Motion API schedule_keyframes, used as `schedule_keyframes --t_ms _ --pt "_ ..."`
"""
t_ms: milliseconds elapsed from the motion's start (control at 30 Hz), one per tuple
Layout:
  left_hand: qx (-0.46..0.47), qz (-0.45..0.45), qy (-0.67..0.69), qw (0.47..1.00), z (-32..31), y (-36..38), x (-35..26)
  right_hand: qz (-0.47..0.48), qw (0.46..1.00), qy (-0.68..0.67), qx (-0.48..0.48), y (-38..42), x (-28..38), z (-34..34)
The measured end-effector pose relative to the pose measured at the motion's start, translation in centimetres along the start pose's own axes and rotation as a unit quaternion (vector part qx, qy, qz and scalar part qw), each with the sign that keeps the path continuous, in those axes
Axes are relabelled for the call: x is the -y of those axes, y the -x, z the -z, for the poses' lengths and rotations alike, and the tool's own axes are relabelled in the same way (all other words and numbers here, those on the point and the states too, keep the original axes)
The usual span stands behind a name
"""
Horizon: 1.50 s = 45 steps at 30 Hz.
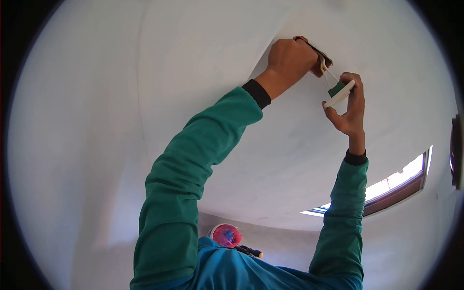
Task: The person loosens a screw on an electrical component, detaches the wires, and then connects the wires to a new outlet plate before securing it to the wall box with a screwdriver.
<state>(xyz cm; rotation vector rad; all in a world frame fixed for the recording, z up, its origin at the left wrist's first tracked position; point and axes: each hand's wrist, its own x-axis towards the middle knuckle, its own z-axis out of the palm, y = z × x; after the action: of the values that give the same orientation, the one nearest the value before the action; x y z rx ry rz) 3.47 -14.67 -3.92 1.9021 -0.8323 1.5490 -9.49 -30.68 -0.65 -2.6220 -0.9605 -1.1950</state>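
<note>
My left hand (292, 60) is closed at the edge of a rough rectangular recess (316, 50) in the white wall. Its fingertips are hidden inside or behind the edge, so what they grip cannot be made out. Two or so thin pale wires (330, 72) run out of the recess to a white faceplate (340, 94) with a green block on its back, which looks like a switch or socket. Thumb and fingers of my right hand (355, 108) hold that faceplate by its rim, tilted and away from the wall, just to the right of my left hand.
Below on the floor stands a white bucket (212, 231) with a pinkish-red bag in it. A dark tool with an orange end (251, 251) lies close to my body. A brown-framed window (394, 191) is on the right, and a dark framed object (456, 152) hangs at the far right.
</note>
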Motion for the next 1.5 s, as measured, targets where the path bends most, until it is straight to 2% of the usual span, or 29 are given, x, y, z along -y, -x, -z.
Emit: schedule_keyframes --t_ms 133,200,300,400,533,600,733,800,933,1000,1133,1200,1233,1300,1333,1400,1467,1500 --pt "0.009 0.022 -0.010 1.000 -0.3 -1.1 0.1 -0.050 0.999 -0.017 -0.014 0.0 0.6 -0.2" --pt "-0.052 0.062 0.022 0.997 -0.7 -1.3 -0.1 -0.050 0.998 -0.022 -0.027 0.2 1.0 -0.7" --pt "-0.079 0.073 0.029 0.994 -1.1 -1.3 -0.8 -0.023 0.999 0.009 -0.049 0.4 1.1 -1.0" --pt "-0.064 0.090 -0.018 0.994 -0.7 -1.7 -1.4 -0.017 0.998 0.027 -0.053 0.3 1.2 -0.6" --pt "-0.036 0.131 -0.014 0.991 -1.1 -1.6 -1.2 -0.013 0.998 0.013 -0.054 0.4 1.1 -0.3" --pt "-0.133 0.135 0.071 0.979 -1.4 -1.3 -0.7 -0.019 0.999 -0.009 -0.039 0.7 0.5 -0.5" --pt "-0.134 0.171 0.088 0.972 -1.8 -1.1 -0.5 -0.039 0.997 -0.060 -0.020 0.5 0.5 -0.9" --pt "-0.226 0.119 0.135 0.958 -2.2 -0.9 -0.3 -0.018 1.000 -0.015 -0.019 -0.1 0.4 -1.3" --pt "-0.197 0.164 0.216 0.942 -1.9 -1.6 0.1 -0.023 0.998 -0.021 -0.048 -0.8 0.4 -1.5" --pt "-0.151 0.136 0.123 0.971 -1.1 -1.4 0.1 -0.026 0.998 -0.013 -0.051 -0.8 0.2 -1.5" --pt "-0.176 0.124 0.037 0.976 -0.7 -1.4 -0.5 -0.018 1.000 -0.014 0.002 -1.5 0.0 -1.5" --pt "-0.089 0.126 0.126 0.980 -1.0 -1.5 0.3 0.024 1.000 0.015 0.001 -2.3 0.0 -1.7" --pt "-0.089 0.129 0.123 0.980 -0.9 -0.9 0.5 0.011 1.000 0.008 -0.010 -3.0 0.1 -1.5" --pt "-0.115 0.153 0.256 0.947 -0.4 1.1 0.3 0.014 1.000 -0.022 -0.013 -3.9 -0.2 -0.9" --pt "-0.118 0.152 0.253 0.948 0.3 1.9 0.3 0.014 0.999 -0.049 -0.017 -4.2 -0.4 -0.7" --pt "-0.031 0.169 0.295 0.940 1.3 3.5 0.6 0.008 0.999 -0.045 -0.013 -4.4 -0.7 -0.6" --pt "-0.039 0.194 0.297 0.934 0.5 3.0 0.3 -0.027 0.999 -0.009 0.027 -4.1 -1.4 -0.6" --pt "-0.086 0.178 0.278 0.940 0.1 2.7 0.2 -0.031 0.999 -0.033 0.026 -4.4 -0.9 -0.6"
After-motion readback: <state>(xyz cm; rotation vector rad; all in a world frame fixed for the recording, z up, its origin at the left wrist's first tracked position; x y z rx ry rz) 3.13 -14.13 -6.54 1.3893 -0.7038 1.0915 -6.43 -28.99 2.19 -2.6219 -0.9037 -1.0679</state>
